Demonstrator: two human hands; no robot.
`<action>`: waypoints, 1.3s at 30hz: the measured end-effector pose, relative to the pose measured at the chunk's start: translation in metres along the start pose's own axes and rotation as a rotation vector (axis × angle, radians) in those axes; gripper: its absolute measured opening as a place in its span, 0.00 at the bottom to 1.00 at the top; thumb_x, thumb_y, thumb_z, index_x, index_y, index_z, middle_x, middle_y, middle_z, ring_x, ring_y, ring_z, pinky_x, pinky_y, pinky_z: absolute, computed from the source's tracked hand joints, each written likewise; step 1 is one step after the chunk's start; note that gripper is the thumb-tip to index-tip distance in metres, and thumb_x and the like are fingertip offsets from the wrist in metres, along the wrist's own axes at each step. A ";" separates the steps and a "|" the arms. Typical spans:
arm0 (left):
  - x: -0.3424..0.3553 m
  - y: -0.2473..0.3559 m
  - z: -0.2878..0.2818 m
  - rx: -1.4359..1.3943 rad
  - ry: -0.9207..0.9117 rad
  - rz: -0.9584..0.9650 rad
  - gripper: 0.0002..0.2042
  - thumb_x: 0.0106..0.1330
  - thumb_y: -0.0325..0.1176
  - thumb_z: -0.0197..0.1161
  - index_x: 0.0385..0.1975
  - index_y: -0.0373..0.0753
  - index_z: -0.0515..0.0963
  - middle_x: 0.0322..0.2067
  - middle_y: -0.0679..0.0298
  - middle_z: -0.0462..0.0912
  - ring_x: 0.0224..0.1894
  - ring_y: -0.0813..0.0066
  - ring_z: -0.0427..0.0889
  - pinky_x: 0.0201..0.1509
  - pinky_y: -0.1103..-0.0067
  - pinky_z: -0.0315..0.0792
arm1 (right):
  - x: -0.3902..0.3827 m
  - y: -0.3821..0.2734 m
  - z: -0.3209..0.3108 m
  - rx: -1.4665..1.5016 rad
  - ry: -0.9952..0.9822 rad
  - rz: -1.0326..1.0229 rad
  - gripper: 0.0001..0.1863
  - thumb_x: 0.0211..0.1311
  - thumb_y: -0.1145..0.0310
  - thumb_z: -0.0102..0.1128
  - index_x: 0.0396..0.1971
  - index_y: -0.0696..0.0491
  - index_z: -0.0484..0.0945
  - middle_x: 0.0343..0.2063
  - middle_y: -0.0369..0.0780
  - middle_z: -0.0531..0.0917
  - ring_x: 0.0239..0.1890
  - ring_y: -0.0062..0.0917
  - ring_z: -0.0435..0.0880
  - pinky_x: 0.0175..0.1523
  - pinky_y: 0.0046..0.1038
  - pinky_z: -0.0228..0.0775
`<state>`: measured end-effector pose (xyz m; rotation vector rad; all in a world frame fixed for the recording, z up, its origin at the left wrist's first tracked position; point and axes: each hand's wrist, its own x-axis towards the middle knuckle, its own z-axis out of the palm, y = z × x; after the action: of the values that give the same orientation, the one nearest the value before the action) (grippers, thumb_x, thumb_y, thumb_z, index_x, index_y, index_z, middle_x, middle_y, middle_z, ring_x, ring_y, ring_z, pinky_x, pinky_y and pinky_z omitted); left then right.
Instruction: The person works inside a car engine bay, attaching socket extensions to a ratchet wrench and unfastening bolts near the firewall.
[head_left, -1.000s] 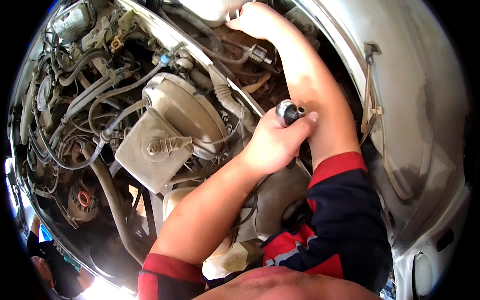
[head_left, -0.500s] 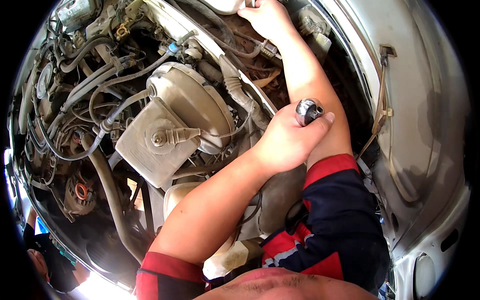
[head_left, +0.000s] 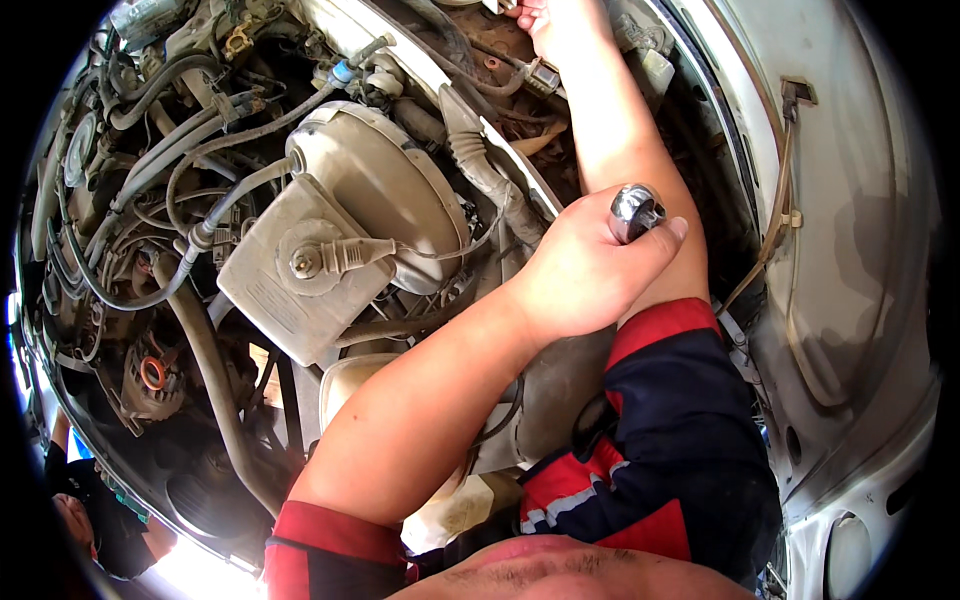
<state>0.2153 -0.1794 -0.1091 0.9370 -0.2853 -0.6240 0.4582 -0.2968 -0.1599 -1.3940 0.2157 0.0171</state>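
Ratchet wrench [head_left: 636,214], chrome-headed, in left hand [head_left: 588,265], just above right forearm [head_left: 645,150], toward right edge of engine bay [head_left: 400,55]. Left grip curled tight round wrench. Right hand [head_left: 557,27] at bay's top edge, fingers bent beside white part [head_left: 497,6]; cannot tell whether pinching. Leftward: corrugated hose [head_left: 482,172], brake booster [head_left: 395,185], capped reservoir [head_left: 285,285].

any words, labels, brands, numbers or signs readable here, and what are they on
No text can be read.
Square tan cover: faint lines that look like print, too small and blurred to read.
Chrome-headed tool in the left hand: no lettering can be made out.
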 end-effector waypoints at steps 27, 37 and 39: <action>0.001 -0.004 0.001 0.024 -0.021 0.023 0.14 0.74 0.31 0.61 0.23 0.42 0.70 0.19 0.76 0.70 0.20 0.88 0.67 0.24 0.82 0.63 | -0.007 -0.009 0.003 -0.237 -0.047 -0.129 0.05 0.60 0.68 0.64 0.25 0.50 0.82 0.21 0.35 0.85 0.19 0.16 0.76 0.24 0.20 0.58; 0.001 -0.004 0.002 0.017 -0.040 0.068 0.14 0.74 0.30 0.62 0.23 0.42 0.70 0.19 0.78 0.67 0.23 0.89 0.64 0.26 0.81 0.62 | 0.002 -0.002 -0.007 0.251 0.085 -0.020 0.07 0.63 0.61 0.64 0.32 0.47 0.78 0.24 0.34 0.79 0.23 0.22 0.74 0.28 0.23 0.64; 0.002 -0.004 0.001 0.039 -0.013 0.055 0.15 0.71 0.33 0.64 0.22 0.37 0.70 0.18 0.67 0.70 0.22 0.77 0.68 0.29 0.74 0.67 | 0.004 -0.001 -0.009 0.231 0.119 -0.028 0.08 0.64 0.60 0.64 0.34 0.48 0.77 0.25 0.34 0.79 0.23 0.23 0.74 0.28 0.23 0.64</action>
<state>0.2148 -0.1832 -0.1120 0.9597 -0.3346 -0.5763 0.4609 -0.3060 -0.1608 -1.1680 0.2885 -0.1110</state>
